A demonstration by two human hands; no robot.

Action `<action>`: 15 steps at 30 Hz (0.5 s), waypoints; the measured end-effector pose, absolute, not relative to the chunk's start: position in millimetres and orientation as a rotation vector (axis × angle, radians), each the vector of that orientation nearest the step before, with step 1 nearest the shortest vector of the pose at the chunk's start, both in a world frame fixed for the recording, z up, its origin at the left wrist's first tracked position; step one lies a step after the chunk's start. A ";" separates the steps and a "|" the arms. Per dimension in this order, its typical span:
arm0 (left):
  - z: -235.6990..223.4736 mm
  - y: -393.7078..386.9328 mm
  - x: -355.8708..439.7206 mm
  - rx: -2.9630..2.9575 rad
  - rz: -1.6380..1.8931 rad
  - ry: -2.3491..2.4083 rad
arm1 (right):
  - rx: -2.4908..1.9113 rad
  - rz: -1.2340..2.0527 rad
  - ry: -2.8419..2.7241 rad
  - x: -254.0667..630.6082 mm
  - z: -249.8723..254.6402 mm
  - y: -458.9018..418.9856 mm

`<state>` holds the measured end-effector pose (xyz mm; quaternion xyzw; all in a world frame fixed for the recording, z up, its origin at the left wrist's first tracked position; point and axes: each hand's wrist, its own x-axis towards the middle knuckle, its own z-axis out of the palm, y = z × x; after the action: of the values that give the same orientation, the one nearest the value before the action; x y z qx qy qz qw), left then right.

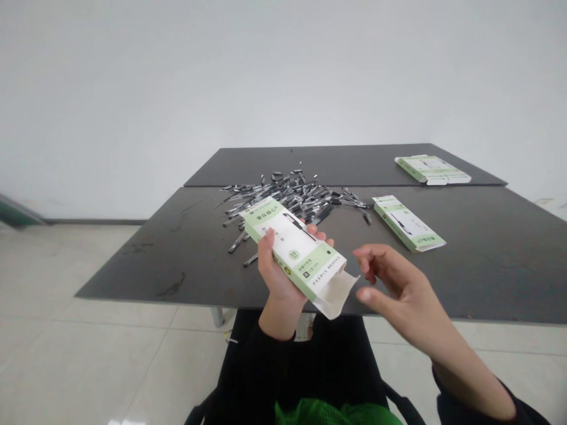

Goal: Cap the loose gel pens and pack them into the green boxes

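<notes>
Pale wall (133, 88), dark table (133, 260), floor (88, 354) apparently tiled

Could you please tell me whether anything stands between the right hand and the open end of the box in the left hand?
Nothing visible stands between the right hand and the box held in the left hand; only the box's own open flap juts into the gap.

Dark table (146, 254) with loose, probably black pens (301, 198) and green-white cartons (405, 223).
</notes>
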<state>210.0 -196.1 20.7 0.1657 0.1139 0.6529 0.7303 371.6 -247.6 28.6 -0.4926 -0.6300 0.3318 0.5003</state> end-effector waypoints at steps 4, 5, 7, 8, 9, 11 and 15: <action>20.0 -199.5 212.8 0.464 1.499 0.334 | -1.265 0.629 -1.710 357.9 38.6 -259.5; 20.7 -200.8 212.7 0.475 1.503 0.338 | -1.267 0.637 -1.723 354.7 39.6 -260.3; 23.3 -203.5 212.3 0.489 1.514 0.317 | -1.258 0.691 -1.727 349.0 38.5 -260.2; 24.8 -204.8 212.3 0.496 1.524 0.296 | -1.254 0.718 -1.710 346.4 36.3 -259.7; 26.4 -206.2 212.5 0.506 1.530 0.275 | -1.253 0.739 -1.681 343.9 33.4 -259.2; 28.6 -208.3 213.5 0.541 1.538 0.249 | -1.245 0.767 -1.604 339.3 26.5 -258.9; 27.0 -208.4 214.8 0.599 1.621 0.244 | -1.210 0.799 -1.503 337.0 13.6 -260.9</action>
<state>214.8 -208.4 27.0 0.2628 0.1071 0.7116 0.6427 337.0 -260.9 13.6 -0.5009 -0.6223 0.3306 0.5025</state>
